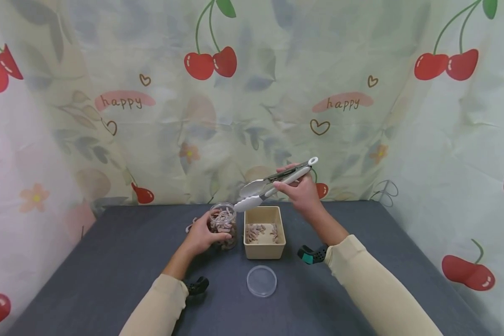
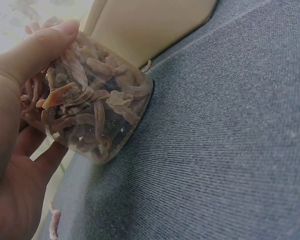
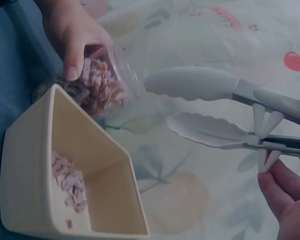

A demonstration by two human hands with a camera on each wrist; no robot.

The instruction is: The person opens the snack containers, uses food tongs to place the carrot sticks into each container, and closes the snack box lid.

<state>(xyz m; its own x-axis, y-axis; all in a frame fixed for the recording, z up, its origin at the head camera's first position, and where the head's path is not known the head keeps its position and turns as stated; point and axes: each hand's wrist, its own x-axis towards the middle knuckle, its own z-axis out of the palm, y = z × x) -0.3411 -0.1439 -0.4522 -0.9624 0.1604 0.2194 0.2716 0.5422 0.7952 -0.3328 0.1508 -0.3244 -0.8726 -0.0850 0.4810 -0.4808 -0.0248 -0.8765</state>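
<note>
My left hand (image 1: pixel 203 234) grips a clear plastic jar (image 2: pixel 97 107) from its left side, thumb across the front. Brownish-pink, twisted dried strips (image 3: pixel 97 87) fill the jar up toward its mouth. In my right hand (image 1: pixel 301 190) is a pair of tongs (image 3: pixel 205 107) with white scalloped heads and grey-white handles. The tong heads are spread apart, with nothing between them, close to the jar's mouth. Right of the jar stands a cream rectangular bin (image 1: pixel 264 252), with small pieces of the same strips (image 1: pixel 255 232) on its floor.
A round clear lid (image 1: pixel 262 281) lies on the dark grey tablecloth (image 1: pixel 109 275) in front of the bin. A few loose strips (image 2: pixel 54 222) lie on the cloth left of the jar. A cherry-print curtain (image 1: pixel 252 140) hangs behind and at both sides.
</note>
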